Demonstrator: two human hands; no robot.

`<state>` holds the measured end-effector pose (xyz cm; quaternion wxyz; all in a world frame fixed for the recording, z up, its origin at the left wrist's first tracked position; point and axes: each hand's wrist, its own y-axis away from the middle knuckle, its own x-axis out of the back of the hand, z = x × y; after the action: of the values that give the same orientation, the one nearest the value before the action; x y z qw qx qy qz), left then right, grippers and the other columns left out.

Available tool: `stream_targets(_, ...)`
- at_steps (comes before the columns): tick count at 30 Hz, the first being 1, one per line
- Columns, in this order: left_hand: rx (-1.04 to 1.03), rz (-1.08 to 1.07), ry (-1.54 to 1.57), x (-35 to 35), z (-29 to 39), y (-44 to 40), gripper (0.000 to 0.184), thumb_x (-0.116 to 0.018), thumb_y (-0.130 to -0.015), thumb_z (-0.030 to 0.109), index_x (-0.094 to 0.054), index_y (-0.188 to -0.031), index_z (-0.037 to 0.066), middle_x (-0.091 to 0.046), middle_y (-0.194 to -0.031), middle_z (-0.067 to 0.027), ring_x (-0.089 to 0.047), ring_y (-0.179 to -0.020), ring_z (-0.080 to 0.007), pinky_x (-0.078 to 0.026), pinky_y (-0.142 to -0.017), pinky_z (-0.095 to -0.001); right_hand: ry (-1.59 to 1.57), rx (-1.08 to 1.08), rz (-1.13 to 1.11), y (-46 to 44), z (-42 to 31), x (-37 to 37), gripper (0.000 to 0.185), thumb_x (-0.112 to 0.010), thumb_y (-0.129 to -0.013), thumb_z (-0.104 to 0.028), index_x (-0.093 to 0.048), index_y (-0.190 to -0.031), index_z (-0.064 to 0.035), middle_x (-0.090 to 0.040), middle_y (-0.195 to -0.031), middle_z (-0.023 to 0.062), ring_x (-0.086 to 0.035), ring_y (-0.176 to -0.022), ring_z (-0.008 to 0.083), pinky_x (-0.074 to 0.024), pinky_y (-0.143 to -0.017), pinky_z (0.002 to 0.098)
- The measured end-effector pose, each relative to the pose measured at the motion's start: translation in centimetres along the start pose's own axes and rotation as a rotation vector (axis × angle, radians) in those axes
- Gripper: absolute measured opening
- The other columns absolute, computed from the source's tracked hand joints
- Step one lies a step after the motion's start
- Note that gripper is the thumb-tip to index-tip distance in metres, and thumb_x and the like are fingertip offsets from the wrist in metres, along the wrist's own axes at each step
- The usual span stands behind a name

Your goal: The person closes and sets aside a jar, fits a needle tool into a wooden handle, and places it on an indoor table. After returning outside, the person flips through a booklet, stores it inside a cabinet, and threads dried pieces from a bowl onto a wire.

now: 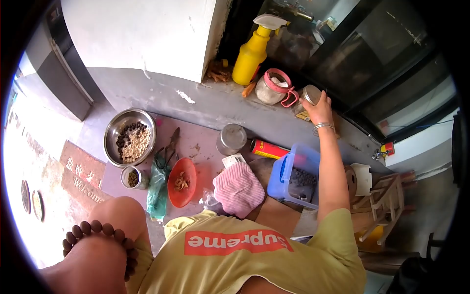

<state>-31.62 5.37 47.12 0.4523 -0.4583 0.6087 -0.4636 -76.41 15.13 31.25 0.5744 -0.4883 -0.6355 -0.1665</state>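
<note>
My right hand (319,107), with thin bangles at the wrist, reaches to the window ledge. Its fingers grip the round metal lid of a glass jar (310,95), which is partly covered by the hand. Next to it on the ledge are a pink-topped jar with a handle (269,87) and a yellow spray bottle (249,58). A string of brown beads (96,226) circles a limb at the lower left, beside a bent knee. No fingers of my left hand show.
On the low table (203,134) are a steel bowl (111,142), a small jar (132,177), pliers (172,143), a red bowl (191,169), a lidded jar (231,139), a red-yellow can (268,149), a pink cloth (238,188) and a blue container (277,179). Wooden stools (387,208) stand right.
</note>
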Motion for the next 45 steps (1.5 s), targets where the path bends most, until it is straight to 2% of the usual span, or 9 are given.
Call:
stream_targets(13, 0.046, 0.017, 0.077, 0.7, 0.4, 0.6, 0.02, -0.051, -0.075, -0.003, -0.056, -0.057, 0.004, -0.055, -0.058, -0.0052, -0.059, -0.067, -0.0168, -0.043, -0.085, -0.03, 0.025, -0.044, -0.046, 0.2, -0.6, 0.5, 0.098, -0.065, -0.061, -0.054, -0.026, -0.128, 0.005, -0.035, -0.125, 0.0247, -0.039, -0.113, 0.0348, -0.0346, -0.094, 0.036)
stream_targets(24, 0.072, 0.031, 0.117, 1.4, 0.1, 1.1, 0.019, -0.05, -0.075, -0.004, -0.056, -0.058, 0.003, -0.055, -0.06, -0.0058, -0.058, -0.067, -0.0175, -0.043, -0.083, -0.031, 0.04, -0.03, -0.018, 0.1, -0.3, 0.1, 0.096, -0.068, -0.06, -0.053, -0.028, -0.127, 0.0038, -0.039, -0.121, 0.024, -0.042, -0.11, 0.0353, -0.0364, -0.092, 0.037)
stream_targets(45, 0.104, 0.044, 0.154, 1.9, -0.2, 1.5, 0.017, -0.049, -0.074, -0.006, -0.055, -0.06, 0.002, -0.054, -0.062, -0.0071, -0.056, -0.066, -0.0188, -0.044, -0.08, -0.033, 0.047, -0.041, 0.002, -0.4, -0.3, -0.6, 0.098, -0.067, -0.06, -0.054, -0.027, -0.127, 0.0049, -0.037, -0.123, 0.0244, -0.041, -0.111, 0.0355, -0.0359, -0.092, 0.037)
